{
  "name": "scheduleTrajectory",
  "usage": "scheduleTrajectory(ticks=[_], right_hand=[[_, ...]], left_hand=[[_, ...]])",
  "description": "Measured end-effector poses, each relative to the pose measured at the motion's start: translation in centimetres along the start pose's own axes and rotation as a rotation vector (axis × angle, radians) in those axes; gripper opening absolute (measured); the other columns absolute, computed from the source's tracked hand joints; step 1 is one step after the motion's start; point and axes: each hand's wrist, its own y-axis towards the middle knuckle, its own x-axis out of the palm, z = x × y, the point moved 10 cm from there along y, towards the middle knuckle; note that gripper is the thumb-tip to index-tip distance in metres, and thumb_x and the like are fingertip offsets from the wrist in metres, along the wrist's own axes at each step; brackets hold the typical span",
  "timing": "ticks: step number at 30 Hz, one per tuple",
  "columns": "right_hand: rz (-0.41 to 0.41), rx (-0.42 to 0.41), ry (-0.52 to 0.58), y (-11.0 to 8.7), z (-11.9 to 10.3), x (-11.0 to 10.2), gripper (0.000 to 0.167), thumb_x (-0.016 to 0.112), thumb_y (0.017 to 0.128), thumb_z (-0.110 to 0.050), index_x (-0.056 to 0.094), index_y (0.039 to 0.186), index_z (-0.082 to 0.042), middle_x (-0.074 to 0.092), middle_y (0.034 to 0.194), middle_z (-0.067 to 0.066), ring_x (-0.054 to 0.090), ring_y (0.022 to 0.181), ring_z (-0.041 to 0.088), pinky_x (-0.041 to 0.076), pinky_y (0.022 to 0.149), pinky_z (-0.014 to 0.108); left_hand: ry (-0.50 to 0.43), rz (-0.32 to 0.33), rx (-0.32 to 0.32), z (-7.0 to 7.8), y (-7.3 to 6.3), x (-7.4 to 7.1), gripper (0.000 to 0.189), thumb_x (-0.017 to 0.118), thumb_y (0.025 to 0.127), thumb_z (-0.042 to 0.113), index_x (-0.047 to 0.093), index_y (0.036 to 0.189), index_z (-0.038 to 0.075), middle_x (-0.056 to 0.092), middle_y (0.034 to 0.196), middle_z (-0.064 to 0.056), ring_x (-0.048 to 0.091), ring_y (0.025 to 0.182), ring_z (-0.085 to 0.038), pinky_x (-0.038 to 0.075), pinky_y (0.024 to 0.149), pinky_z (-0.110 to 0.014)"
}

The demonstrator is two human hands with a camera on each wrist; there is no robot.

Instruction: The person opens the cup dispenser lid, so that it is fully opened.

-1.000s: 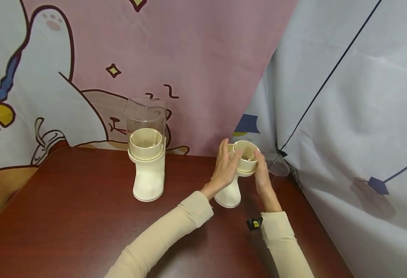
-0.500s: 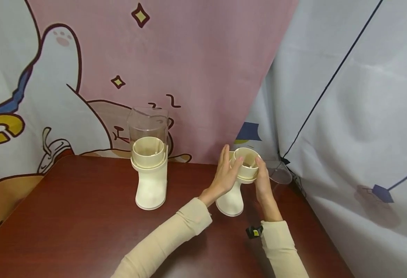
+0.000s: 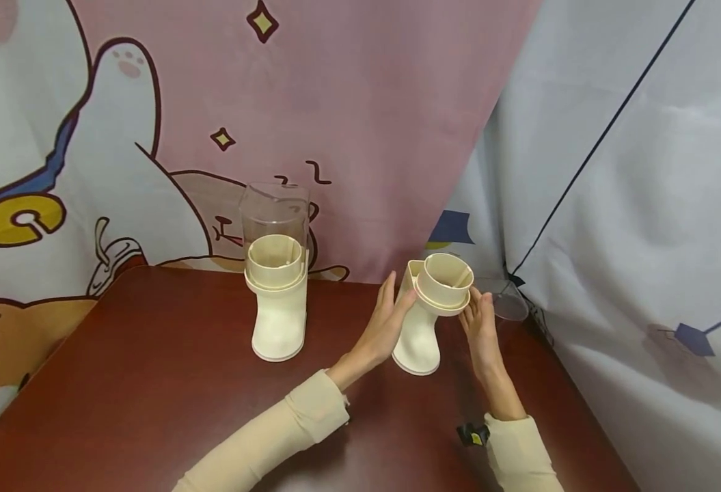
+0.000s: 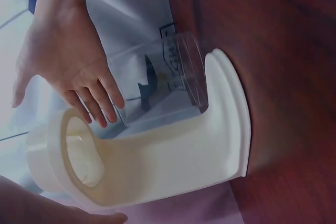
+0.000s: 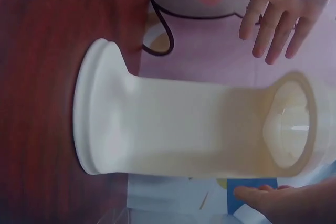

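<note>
A cream plastic stand (image 3: 417,340), with a broad foot and a round open collar (image 3: 445,298) on top, stands upright between my two hands. My left hand (image 3: 380,333) is beside its left side, fingers straight. On the other side my right hand (image 3: 483,338) is held upright close to the collar, its fingers extended; in the left wrist view its palm faces the stand. Neither hand grips anything. Just behind the right hand is a clear plastic container (image 4: 157,80), partly hidden by that hand in the head view.
To the left stands a similar cream stand (image 3: 279,326) with a tall clear container (image 3: 274,205) around its collar. Both rest on a dark red-brown table (image 3: 169,383). A printed pink curtain (image 3: 385,137) hangs behind, and a pale curtain (image 3: 618,205) closes off the right.
Both hands held the collar of the right-hand stand earlier; now they have let go and moved apart to either side. The head view has shifted a little.
</note>
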Motion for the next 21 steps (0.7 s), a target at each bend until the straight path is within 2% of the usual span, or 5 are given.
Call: scheduleTrajectory(ticks=[6,10,16,21], right_hand=[[-0.001,-0.01,-0.011,-2.3,-0.2,0.8,0.085,0.012,0.102,-0.062,0.002,0.158,0.002,0.003,0.166,0.02,-0.001,0.155,0.031,-0.003,0.125,0.05],[-0.007,0.007,-0.009,-3.7,0.1,1.4,0.085,0.012,0.102,-0.061,0.002,0.157,0.004,0.001,0.166,0.021,-0.003,0.155,0.032,-0.004,0.124,0.051],[-0.034,0.035,-0.055,-5.5,0.2,2.9,0.085,0.012,0.103,-0.059,0.001,0.157,0.005,0.004,0.166,0.022,-0.002,0.155,0.033,-0.002,0.124,0.051],[-0.072,0.048,-0.073,-5.7,0.5,4.6,0.083,0.012,0.104,-0.057,0.002,0.156,0.008,0.006,0.165,0.025,-0.001,0.154,0.035,-0.003,0.123,0.053]], left_hand=[[-0.013,-0.043,-0.03,0.1,-2.7,-1.0,0.086,0.034,0.095,0.068,0.005,0.162,0.021,0.007,0.168,-0.003,0.011,0.154,-0.026,0.015,0.122,-0.055],[-0.057,-0.052,-0.025,0.0,-4.1,-2.4,0.081,0.034,0.097,0.062,0.007,0.162,0.019,0.01,0.167,-0.006,0.012,0.154,-0.028,0.015,0.122,-0.055],[-0.081,-0.034,-0.031,-0.7,-5.4,-5.2,0.075,0.033,0.101,0.052,0.008,0.161,0.014,0.012,0.167,-0.01,0.012,0.154,-0.028,0.013,0.123,-0.056],[-0.101,-0.016,-0.047,-0.9,-6.0,-7.2,0.072,0.031,0.102,0.05,0.012,0.16,0.013,0.017,0.166,-0.009,0.016,0.153,-0.027,0.012,0.123,-0.055]])
